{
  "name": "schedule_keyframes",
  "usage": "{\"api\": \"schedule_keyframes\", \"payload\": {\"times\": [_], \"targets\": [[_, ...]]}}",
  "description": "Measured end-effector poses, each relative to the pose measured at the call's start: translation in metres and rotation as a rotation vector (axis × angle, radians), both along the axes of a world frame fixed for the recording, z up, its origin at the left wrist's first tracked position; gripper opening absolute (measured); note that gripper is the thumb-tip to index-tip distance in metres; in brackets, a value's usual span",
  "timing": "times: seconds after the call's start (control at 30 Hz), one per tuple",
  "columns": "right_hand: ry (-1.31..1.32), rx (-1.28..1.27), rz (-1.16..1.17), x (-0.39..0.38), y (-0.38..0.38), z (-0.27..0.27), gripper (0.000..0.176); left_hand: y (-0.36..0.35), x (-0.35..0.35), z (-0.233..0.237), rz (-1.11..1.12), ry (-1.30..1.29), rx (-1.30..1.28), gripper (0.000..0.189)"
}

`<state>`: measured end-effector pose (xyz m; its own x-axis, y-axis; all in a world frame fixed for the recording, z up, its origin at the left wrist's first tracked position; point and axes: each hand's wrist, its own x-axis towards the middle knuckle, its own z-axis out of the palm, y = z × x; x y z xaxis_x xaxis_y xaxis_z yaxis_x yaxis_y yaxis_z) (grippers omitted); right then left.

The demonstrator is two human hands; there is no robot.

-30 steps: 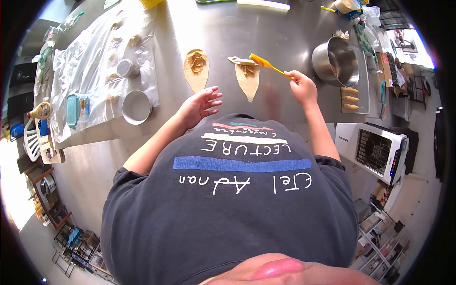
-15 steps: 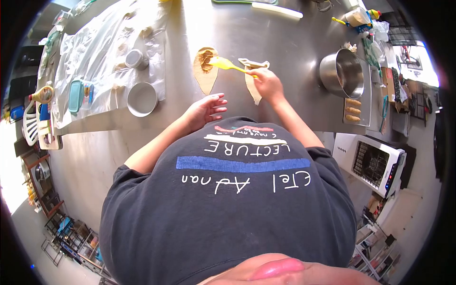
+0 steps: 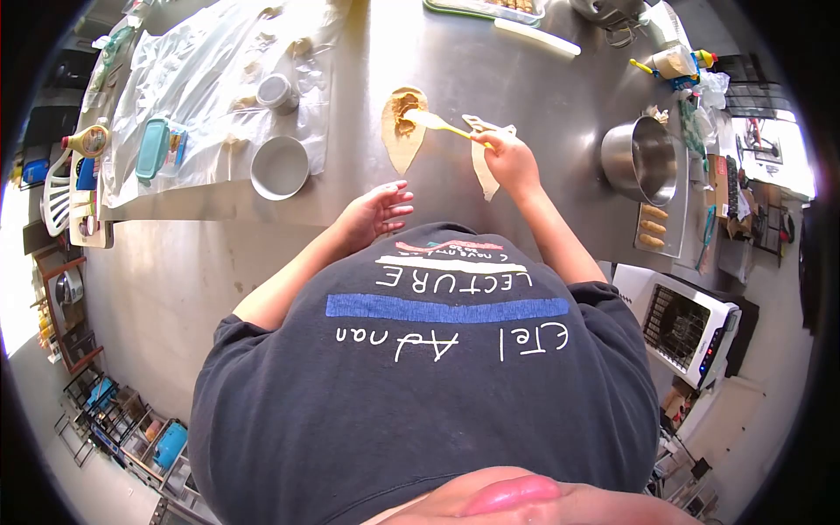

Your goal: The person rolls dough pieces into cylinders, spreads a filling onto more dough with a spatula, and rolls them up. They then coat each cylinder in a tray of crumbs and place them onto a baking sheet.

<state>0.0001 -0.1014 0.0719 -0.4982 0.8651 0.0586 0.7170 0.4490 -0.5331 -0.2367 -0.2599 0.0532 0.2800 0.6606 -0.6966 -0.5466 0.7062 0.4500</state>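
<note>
In the head view, clamping the right hand (image 3: pixel 510 164) round the handle of one yellow spatula (image 3: pixel 451 127), with its head over the brown filling (image 3: pixel 403 107) of the left dough (image 3: pixel 402 156) — cannot tell whether touching or just above. Holding the left hand (image 3: pixel 376 215) free near the close tip of that dough, fingers slightly curled and a little apart. Working at one steel table (image 3: pixel 534 92), with two doughs side by side on it: the left one flat and drop-shaped, the right dough (image 3: pixel 484 175) folded over at its far edge and partly hidden by the right hand. Counting three rolls (image 3: pixel 651 226) in a row on one tray (image 3: pixel 675 220) at the right.

Wearing one dark shirt (image 3: pixel 420 402) with white lettering, upside down from here: "ETel Adnan" and "LECTURE", with a blue bar between. Making out "novembre" in smaller letters past that. Not managing to read one packet (image 3: pixel 174 149) at the left.

Looking over the containers: one steel pot (image 3: pixel 639 157) near the rolls, contents unclear; one grey bowl (image 3: pixel 280 168) by the plastic sheet (image 3: pixel 197 57), showing a pale floor; one jar (image 3: pixel 276 91), contents unclear; one teal box (image 3: pixel 151 147) beside the packet — and, at the far edge, one clear box (image 3: pixel 439 7) holding brown pieces, cut off and uncountable.
</note>
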Motion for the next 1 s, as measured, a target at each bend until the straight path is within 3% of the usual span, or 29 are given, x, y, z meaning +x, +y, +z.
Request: {"api": "schedule_keyframes", "payload": {"times": [0.3,0.37,0.43,0.5,0.57,0.63,0.7,0.77,0.83,0.87,0.93,0.97,1.0], "targets": [[0.119,-0.068,-0.257,0.006,0.008,0.028,0.026,0.017,0.005,-0.002,-0.036,-0.016,0.046,0.046],[0.231,-0.036,-0.356,0.038,0.009,0.044,0.030,0.023,0.006,-0.005,-0.061,0.015,0.047,0.047],[0.212,0.163,-0.446,0.091,0.015,0.068,0.033,0.034,0.009,-0.007,-0.090,0.039,0.047,0.047],[0.159,0.203,-0.567,0.173,0.034,0.080,0.032,0.050,0.013,-0.008,-0.103,0.183,0.133,0.045],[-0.045,0.178,-0.746,0.258,0.053,0.091,0.029,0.073,0.019,-0.011,-0.162,0.297,0.194,0.046],[-0.449,-0.012,-0.871,0.302,0.066,0.121,0.027,0.101,0.033,-0.003,-0.284,0.512,0.244,0.045],[-0.597,-0.131,-0.823,0.340,0.088,0.109,0.027,0.127,0.047,-0.004,-0.328,0.741,0.425,0.044],[-0.737,-0.254,-0.753,0.347,0.097,0.092,0.027,0.156,0.059,0.003,-0.514,1.089,0.489,0.041],[-0.789,0.503,-0.686,0.303,0.092,0.085,0.028,0.180,0.072,0.010,-0.605,1.252,0.487,0.038],[-0.510,0.594,-0.591,0.282,0.099,0.086,0.029,0.188,0.077,0.009,-0.705,1.403,0.488,0.035],[-0.055,0.582,-0.335,0.222,0.093,0.080,0.026,0.197,0.084,-0.006,-0.637,1.383,0.567,0.035],[-0.012,0.480,-0.245,0.187,0.078,0.075,0.023,0.199,0.087,-0.011,-0.570,1.360,0.663,0.036],[0.118,0.156,-0.232,0.160,0.069,0.059,0.022,0.199,0.089,-0.013,-0.577,1.343,0.798,0.031]]}}
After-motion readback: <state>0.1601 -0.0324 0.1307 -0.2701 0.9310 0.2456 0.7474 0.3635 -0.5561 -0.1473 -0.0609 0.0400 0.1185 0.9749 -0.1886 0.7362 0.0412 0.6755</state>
